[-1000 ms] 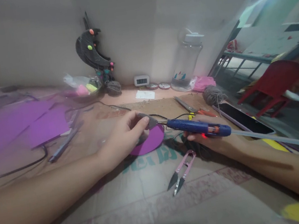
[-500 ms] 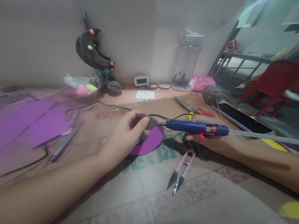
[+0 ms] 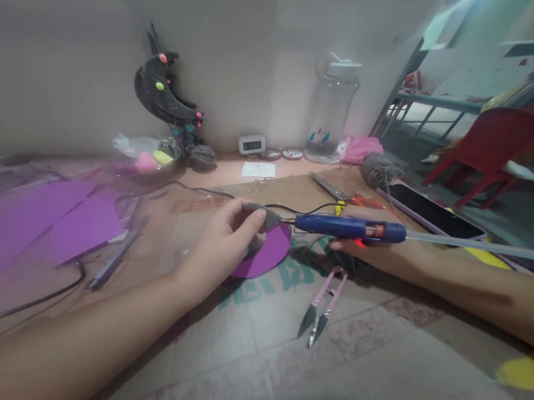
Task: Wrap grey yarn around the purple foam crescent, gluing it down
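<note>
My left hand [image 3: 225, 235] pinches a grey yarn-wrapped piece [image 3: 272, 218] between thumb and fingers; part of it hides behind the thumb. Under that hand lies a purple disc [image 3: 270, 252], partly covered by the fingers. A blue glue gun [image 3: 335, 225] is gripped by my right hand [image 3: 378, 250], its metal nozzle touching or very close to the grey piece. A long clear glue stick [image 3: 492, 249] sticks out of its back end, and a red light glows on its side. Pink-handled thread snips [image 3: 324, 304] rest on the cardboard below the gun.
Purple sheets [image 3: 84, 225] and a pen [image 3: 116, 257] lie at left. Orange-handled scissors [image 3: 329, 188], grey yarn [image 3: 378, 170] and a phone [image 3: 434, 209] are at right. Along the wall stand a bottle [image 3: 333, 108], a small digital clock [image 3: 252, 144] and a crescent-shaped ornament [image 3: 152, 90].
The view has shifted very slightly. Both hands, the grey piece and the glue gun keep nearly the same places.
</note>
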Demonstrator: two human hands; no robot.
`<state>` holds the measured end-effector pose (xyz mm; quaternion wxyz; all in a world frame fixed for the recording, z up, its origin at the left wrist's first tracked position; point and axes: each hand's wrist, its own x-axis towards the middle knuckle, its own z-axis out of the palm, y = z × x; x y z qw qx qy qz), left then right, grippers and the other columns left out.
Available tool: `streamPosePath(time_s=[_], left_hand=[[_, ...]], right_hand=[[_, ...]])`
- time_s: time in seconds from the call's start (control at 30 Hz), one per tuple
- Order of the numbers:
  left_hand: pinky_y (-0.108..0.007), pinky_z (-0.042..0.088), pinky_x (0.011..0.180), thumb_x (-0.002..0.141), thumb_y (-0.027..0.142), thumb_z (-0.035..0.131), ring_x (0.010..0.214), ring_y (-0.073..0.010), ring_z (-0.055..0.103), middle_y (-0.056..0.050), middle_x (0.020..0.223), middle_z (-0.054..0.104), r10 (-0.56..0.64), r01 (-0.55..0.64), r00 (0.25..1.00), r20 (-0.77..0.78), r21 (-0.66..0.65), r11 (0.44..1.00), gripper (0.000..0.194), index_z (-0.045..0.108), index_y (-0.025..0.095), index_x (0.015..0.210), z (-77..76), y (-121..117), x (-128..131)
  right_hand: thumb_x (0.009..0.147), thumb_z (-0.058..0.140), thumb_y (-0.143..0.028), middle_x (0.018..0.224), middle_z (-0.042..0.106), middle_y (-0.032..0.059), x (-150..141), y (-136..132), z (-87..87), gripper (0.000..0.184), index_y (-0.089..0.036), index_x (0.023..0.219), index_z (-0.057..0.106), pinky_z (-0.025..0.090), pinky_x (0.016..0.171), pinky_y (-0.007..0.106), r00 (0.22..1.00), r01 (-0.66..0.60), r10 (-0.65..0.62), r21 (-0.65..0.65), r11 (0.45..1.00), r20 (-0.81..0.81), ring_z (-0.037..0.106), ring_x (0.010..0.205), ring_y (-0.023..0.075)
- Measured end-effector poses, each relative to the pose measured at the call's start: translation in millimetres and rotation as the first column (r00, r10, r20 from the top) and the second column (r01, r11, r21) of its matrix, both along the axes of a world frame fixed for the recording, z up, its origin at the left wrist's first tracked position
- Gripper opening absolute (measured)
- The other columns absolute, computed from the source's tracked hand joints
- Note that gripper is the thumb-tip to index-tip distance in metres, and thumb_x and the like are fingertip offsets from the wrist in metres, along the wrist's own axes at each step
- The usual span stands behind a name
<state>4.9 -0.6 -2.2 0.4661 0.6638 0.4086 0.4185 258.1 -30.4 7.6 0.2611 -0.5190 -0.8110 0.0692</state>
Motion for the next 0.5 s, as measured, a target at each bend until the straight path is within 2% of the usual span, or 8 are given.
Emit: streamPosePath(time_s=[0.5], left_hand=[[-0.021,0.042,0.058,0.09,0.038,0.054,0.061,-0.0095,0.055,0.004,0.069,0.056,-0.028,0.028,0.999,0.023,-0.005,1.0,0.02,0.051,0.019,0.081,-4.8,4.4,-1.4]], right_hand=[[0.076,0.065,-0.051,0.067,0.063,0.0024,-0.1,-2.1,-0.6,0.028,-0.025,0.07,0.059,0.043,0.055,0.032,0.996,0.085,-0.086,-0.052,0.995,-0.02,0.06,0.064,0.0208]])
